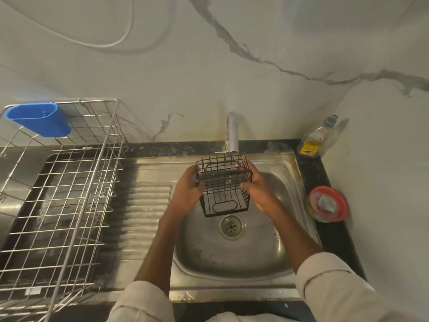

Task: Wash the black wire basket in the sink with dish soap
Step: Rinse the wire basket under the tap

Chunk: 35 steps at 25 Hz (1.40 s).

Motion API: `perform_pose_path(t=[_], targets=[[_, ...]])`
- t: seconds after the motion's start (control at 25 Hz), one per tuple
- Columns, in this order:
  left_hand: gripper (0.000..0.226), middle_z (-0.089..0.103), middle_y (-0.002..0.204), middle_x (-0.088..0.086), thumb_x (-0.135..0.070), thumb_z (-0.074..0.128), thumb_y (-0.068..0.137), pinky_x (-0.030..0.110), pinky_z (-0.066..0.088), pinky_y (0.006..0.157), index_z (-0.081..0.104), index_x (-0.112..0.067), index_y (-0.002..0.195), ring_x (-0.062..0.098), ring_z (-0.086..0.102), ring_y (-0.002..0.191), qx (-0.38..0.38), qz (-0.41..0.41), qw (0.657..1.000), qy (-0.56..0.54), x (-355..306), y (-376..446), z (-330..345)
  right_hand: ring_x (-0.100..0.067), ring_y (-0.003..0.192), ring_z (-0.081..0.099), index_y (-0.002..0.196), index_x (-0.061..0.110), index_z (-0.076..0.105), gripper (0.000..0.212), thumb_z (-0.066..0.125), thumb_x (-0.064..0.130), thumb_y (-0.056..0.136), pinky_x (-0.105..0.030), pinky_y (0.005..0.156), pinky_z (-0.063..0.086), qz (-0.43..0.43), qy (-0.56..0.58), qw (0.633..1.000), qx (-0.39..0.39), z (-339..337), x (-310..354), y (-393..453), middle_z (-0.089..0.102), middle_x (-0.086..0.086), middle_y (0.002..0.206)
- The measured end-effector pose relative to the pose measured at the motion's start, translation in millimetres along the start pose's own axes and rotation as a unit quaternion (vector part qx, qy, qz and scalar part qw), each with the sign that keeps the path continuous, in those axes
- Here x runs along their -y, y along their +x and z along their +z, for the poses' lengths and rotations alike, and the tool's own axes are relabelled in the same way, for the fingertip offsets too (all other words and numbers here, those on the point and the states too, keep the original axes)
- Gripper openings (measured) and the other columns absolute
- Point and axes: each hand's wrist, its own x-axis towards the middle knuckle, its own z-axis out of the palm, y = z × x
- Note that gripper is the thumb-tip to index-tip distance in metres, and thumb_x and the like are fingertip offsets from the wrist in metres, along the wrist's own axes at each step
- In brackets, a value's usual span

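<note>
The black wire basket hangs over the steel sink, tilted so its open top faces the wall. It sits right under the tap, and a thin stream of water runs through its wires. My left hand grips its left side and my right hand grips its right side. A clear dish soap bottle with a yellow label stands at the back right corner of the counter.
A red dish holding a pale scrub pad sits on the dark counter right of the sink. A large steel dish rack with a blue plastic cup hooked on its rim fills the left drainboard. The drain lies below the basket.
</note>
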Motion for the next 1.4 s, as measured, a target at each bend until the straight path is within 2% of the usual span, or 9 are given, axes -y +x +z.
perform_pose_path(t=[0.12, 0.28, 0.44, 0.56, 0.8, 0.88, 1.04, 1.32, 1.4], targets=[[0.062, 0.06, 0.125, -0.025, 0.011, 0.065, 0.093, 0.029, 0.059, 0.095, 0.051, -0.022, 0.144, -0.015, 0.062, 0.111, 0.008, -0.001, 1.0, -0.021, -0.9, -9.7, -8.5, -0.006, 0.095, 0.067, 0.158, 0.027, 0.039, 0.084, 0.05, -0.023, 0.091, -0.014, 0.068, 0.056, 0.014, -0.017, 1.0, 0.019, 8.1, 7.0, 7.8, 0.064, -0.007, 0.133], [0.064, 0.059, 0.122, -0.024, 0.019, 0.057, 0.093, 0.011, 0.056, 0.085, 0.05, -0.024, 0.14, -0.028, 0.057, 0.104, -0.012, -0.008, 0.999, -0.03, 1.9, -11.7, -13.2, -0.007, 0.111, 0.063, 0.156, 0.032, 0.04, 0.091, 0.05, -0.027, 0.087, -0.017, 0.075, 0.058, -0.006, -0.014, 0.999, 0.052, 16.1, 8.9, 10.5, 0.058, 0.007, 0.135], [0.063, 0.068, 0.134, -0.006, 0.013, 0.056, 0.093, 0.032, 0.053, 0.109, 0.055, -0.018, 0.148, 0.005, 0.063, 0.124, -0.014, 0.016, 1.0, 0.015, 4.0, 4.2, -6.8, -0.017, 0.128, 0.059, 0.153, 0.031, 0.043, 0.091, 0.059, -0.025, 0.083, -0.02, 0.08, 0.059, -0.014, 0.008, 1.0, 0.011, 8.7, -0.7, 2.3, 0.058, 0.003, 0.144], [0.057, 0.072, 0.13, -0.001, 0.005, 0.059, 0.098, 0.045, 0.055, 0.108, 0.057, -0.022, 0.149, 0.02, 0.067, 0.121, 0.001, 0.017, 0.999, 0.035, -3.5, 19.6, 8.0, -0.011, 0.124, 0.058, 0.154, 0.029, 0.04, 0.093, 0.072, -0.017, 0.08, -0.026, 0.091, 0.057, -0.008, -0.024, 1.0, -0.004, -10.7, -2.7, -13.5, 0.062, 0.006, 0.139], [0.043, 0.075, 0.119, -0.004, 0.004, 0.059, 0.102, 0.002, 0.048, 0.078, 0.07, -0.02, 0.137, -0.003, 0.066, 0.101, 0.043, 0.061, 0.996, 0.043, -32.0, 49.6, 40.4, -0.014, 0.111, 0.065, 0.134, 0.028, 0.045, 0.089, 0.094, 0.004, 0.063, -0.031, 0.083, 0.06, -0.028, -0.08, 0.992, -0.096, -31.6, -15.0, -47.3, 0.062, 0.004, 0.123], [0.039, 0.076, 0.119, -0.003, 0.004, 0.061, 0.101, 0.007, 0.05, 0.086, 0.072, -0.017, 0.132, -0.001, 0.068, 0.105, 0.057, 0.054, 0.997, 0.024, -34.0, 57.0, 46.3, -0.011, 0.108, 0.064, 0.128, 0.03, 0.045, 0.087, 0.096, 0.012, 0.059, -0.034, 0.087, 0.06, -0.049, -0.082, 0.984, -0.151, -25.5, -21.9, -55.8, 0.058, 0.007, 0.121], [0.045, 0.077, 0.112, -0.002, 0.015, 0.056, 0.098, 0.038, 0.057, 0.105, 0.072, -0.024, 0.114, 0.012, 0.072, 0.108, 0.097, 0.018, 0.995, -0.008, -28.0, 58.6, 52.7, -0.016, 0.116, 0.055, 0.131, 0.026, 0.044, 0.087, 0.093, 0.014, 0.061, -0.035, 0.098, 0.051, -0.071, -0.082, 0.968, -0.227, -18.2, -22.0, -64.4, 0.046, 0.007, 0.124], [0.038, 0.078, 0.116, 0.004, 0.01, 0.062, 0.099, 0.042, 0.054, 0.111, 0.07, -0.009, 0.131, 0.019, 0.071, 0.119, 0.103, -0.033, 0.992, -0.071, -8.8, 48.7, 59.6, -0.013, 0.113, 0.056, 0.13, 0.026, 0.045, 0.088, 0.095, 0.02, 0.059, -0.017, 0.083, 0.047, -0.069, -0.105, 0.961, -0.244, -9.7, -21.5, -68.9, 0.051, 0.002, 0.127], [0.044, 0.075, 0.116, 0.001, 0.011, 0.061, 0.099, 0.038, 0.051, 0.114, 0.064, -0.005, 0.14, 0.021, 0.068, 0.123, 0.106, -0.04, 0.99, -0.084, -10.6, 44.9, 61.7, -0.016, 0.109, 0.056, 0.12, 0.029, 0.044, 0.082, 0.096, 0.032, 0.057, -0.023, 0.078, 0.05, -0.04, -0.106, 0.955, -0.275, -6.4, -17.6, -66.7, 0.051, 0.001, 0.123]])
